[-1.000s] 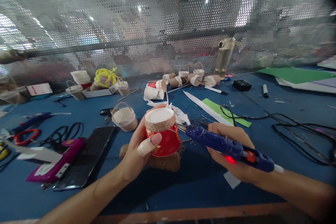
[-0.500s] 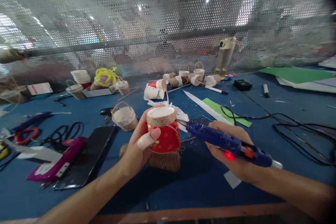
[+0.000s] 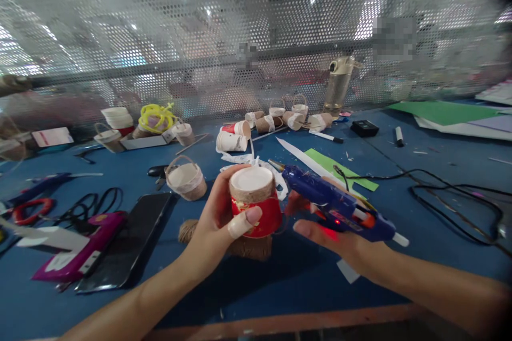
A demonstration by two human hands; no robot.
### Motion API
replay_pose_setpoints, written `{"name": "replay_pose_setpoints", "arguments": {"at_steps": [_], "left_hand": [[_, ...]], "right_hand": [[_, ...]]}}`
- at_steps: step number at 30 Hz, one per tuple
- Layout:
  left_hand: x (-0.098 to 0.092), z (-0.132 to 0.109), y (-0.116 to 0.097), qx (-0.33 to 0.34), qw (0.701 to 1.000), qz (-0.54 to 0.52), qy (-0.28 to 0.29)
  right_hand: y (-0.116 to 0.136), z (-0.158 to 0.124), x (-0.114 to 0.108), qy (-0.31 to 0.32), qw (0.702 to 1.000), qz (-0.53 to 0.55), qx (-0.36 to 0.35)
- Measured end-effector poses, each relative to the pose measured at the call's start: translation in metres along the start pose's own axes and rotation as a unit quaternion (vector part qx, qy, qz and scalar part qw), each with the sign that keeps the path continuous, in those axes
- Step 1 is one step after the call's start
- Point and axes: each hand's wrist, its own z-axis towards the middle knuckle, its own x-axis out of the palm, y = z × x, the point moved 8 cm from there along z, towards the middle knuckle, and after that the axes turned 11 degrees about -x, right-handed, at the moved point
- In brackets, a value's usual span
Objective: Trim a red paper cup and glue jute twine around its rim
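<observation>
My left hand [image 3: 224, 216], with a bandage round its thumb, grips a red paper cup [image 3: 262, 218]. The cup is upside down, its white base upward, and a band of twine [image 3: 253, 193] circles it just below that base. In my right hand [image 3: 340, 240] is a blue hot glue gun [image 3: 332, 192] with a small red light glowing. Its metal nozzle points up and left, beyond the cup's right side and apart from it. The right thumb reaches towards the cup. Under the cup lies a roll of twine [image 3: 250, 248], partly hidden.
A small twine-handled bucket [image 3: 186, 181] stands left of the cup. Further left are a black phone [image 3: 128, 240] and a purple box [image 3: 86, 248]. Several small buckets and a bottle [image 3: 338, 88] line the back. A black cable [image 3: 452, 186] curls at the right.
The glue gun's nozzle has moved away from the cup's twine band and tilted up. My left thumb sits further across the cup. The right fingers have shifted round the gun.
</observation>
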Motion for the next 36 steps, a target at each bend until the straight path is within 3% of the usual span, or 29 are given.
{"name": "replay_pose_setpoints", "arguments": {"at_steps": [6,9,17,23,31,36], "left_hand": [[-0.001,-0.002,-0.007,0.022,0.996,0.077,-0.033],[-0.001,-0.002,-0.008,0.022,0.995,0.092,-0.039],[-0.005,-0.002,-0.004,0.017,0.998,0.048,-0.032],[-0.006,-0.001,0.004,-0.015,1.0,0.005,-0.014],[0.0,-0.001,0.004,-0.029,0.999,-0.02,0.022],[0.0,0.0,0.008,-0.052,0.998,-0.04,0.019]], "right_hand": [[-0.009,-0.002,0.006,0.006,0.998,0.03,0.053],[-0.007,-0.001,0.003,-0.003,0.999,0.015,0.035],[0.001,0.003,-0.007,-0.048,0.999,-0.005,-0.008],[0.006,0.006,-0.012,-0.045,0.998,-0.021,-0.025],[0.001,0.009,-0.008,-0.002,1.0,-0.005,-0.002],[-0.01,0.007,-0.01,-0.006,0.999,0.042,0.027]]}}
